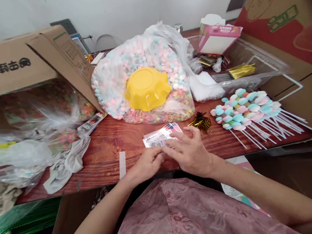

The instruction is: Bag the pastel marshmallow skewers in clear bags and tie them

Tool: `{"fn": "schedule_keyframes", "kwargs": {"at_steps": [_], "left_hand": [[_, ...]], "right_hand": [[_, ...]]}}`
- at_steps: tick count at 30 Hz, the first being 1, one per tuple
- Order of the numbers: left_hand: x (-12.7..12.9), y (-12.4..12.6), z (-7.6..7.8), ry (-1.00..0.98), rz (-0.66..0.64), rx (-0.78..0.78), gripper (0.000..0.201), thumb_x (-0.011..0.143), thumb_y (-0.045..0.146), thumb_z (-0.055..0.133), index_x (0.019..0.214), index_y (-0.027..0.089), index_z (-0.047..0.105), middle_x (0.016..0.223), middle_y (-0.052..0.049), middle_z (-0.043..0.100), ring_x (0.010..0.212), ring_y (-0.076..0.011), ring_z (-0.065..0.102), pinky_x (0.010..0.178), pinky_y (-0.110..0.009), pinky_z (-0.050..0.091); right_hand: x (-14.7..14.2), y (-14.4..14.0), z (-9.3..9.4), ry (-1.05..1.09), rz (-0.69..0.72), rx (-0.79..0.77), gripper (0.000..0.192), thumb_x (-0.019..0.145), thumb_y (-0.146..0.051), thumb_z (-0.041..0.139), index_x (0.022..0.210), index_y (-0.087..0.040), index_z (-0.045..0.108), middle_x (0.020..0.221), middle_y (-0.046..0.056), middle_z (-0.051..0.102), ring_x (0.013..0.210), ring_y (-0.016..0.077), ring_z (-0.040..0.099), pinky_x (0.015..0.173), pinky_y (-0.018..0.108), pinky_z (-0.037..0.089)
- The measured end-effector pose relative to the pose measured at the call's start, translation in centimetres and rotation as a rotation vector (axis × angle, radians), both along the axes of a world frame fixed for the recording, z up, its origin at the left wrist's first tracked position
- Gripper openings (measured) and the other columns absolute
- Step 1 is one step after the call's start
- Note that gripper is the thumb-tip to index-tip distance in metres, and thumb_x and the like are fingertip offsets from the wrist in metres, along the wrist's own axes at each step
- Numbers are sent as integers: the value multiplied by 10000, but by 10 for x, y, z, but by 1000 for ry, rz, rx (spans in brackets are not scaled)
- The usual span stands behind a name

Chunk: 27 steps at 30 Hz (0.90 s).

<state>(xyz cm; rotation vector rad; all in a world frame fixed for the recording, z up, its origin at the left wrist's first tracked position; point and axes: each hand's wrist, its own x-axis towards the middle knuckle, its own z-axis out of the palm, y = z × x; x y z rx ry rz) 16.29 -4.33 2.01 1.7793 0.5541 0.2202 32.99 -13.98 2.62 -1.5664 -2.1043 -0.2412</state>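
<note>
While both hands meet at the near edge of the bench (113, 136), the left hand (147, 164) pinches a small, unclear thing with curled fingers — the right hand (189, 152) lies half open, fingertips on the stack of printed cards (160, 135), just beside the gold twist ties (201, 121).
</note>
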Motion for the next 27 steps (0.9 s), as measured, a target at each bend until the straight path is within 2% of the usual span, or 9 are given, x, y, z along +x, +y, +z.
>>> {"fn": "schedule_keyframes", "kwargs": {"at_steps": [4, 8, 10, 14, 16, 18, 20, 23, 27], "left_hand": [[-14, 8, -4, 124, -138, -633, 338, 804, 451, 638, 675, 147, 565, 589, 17, 518, 454, -68, 438, 445, -199, 318], [-20, 6, 0, 230, -273, -740, 374, 792, 495, 653, 706, 136, 591, 626, -3, 552, 457, -79, 483, 448, -207, 344], [-18, 1, 4, 221, -262, -488, 339, 848, 469, 594, 748, 146, 610, 662, -8, 564, 515, -93, 502, 513, -223, 390], [-11, -13, 1, 109, -157, 397, 264, 923, 279, 468, 746, 162, 625, 743, -43, 579, 681, -136, 497, 647, -255, 390], [-9, -17, -5, 81, -146, 608, 276, 926, 209, 421, 737, 160, 616, 742, -46, 563, 680, -139, 474, 646, -263, 367], [-7, -18, -10, 58, -123, 633, 293, 934, 192, 402, 734, 157, 613, 723, -39, 550, 661, -133, 470, 633, -261, 354], [-4, -17, -10, 13, -47, 555, 296, 942, 208, 418, 739, 156, 627, 711, -31, 555, 666, -127, 489, 641, -257, 359], [3, -15, -6, -76, 112, 312, 274, 915, 257, 498, 712, 157, 652, 669, -12, 550, 645, -115, 495, 627, -247, 365], [14, -18, -3, -157, 291, -203, 244, 798, 378, 654, 710, 152, 685, 609, 17, 514, 542, -80, 433, 530, -221, 343]], "right_hand": [[-9, -18, -6, 64, 124, 120, 244, 921, -133, 488, 1021, -273, 661, 982, -16, 724, 1078, 199, 589, 981, 488, 255], [-14, -25, -18, 75, 160, 104, 225, 892, -93, 448, 823, -195, 635, 779, -10, 677, 903, 170, 599, 938, 465, 278], [-16, -24, -23, 135, 86, 37, 217, 862, -90, 442, 745, -182, 601, 728, 1, 645, 843, 172, 570, 887, 442, 293], [-21, -25, -31, 330, -100, -92, 187, 871, -133, 500, 717, -180, 595, 723, 12, 647, 821, 170, 537, 808, 384, 300], [-17, -30, -35, 423, -211, -77, 162, 897, -186, 541, 756, -194, 620, 764, 13, 673, 851, 176, 546, 806, 373, 313], [-6, -39, -39, 485, -373, 18, 127, 906, -238, 576, 803, -212, 644, 811, 17, 690, 874, 184, 553, 808, 366, 339], [10, -50, -44, 466, -571, 112, 119, 902, -278, 597, 821, -216, 658, 836, 31, 692, 878, 198, 547, 802, 368, 357], [33, -63, -53, 296, -800, 50, 166, 878, -341, 617, 788, -211, 666, 857, 60, 674, 919, 244, 506, 768, 386, 337], [45, -62, -62, 113, -863, -58, 170, 865, -322, 591, 769, -199, 657, 929, 101, 640, 984, 286, 439, 752, 407, 295]]}}
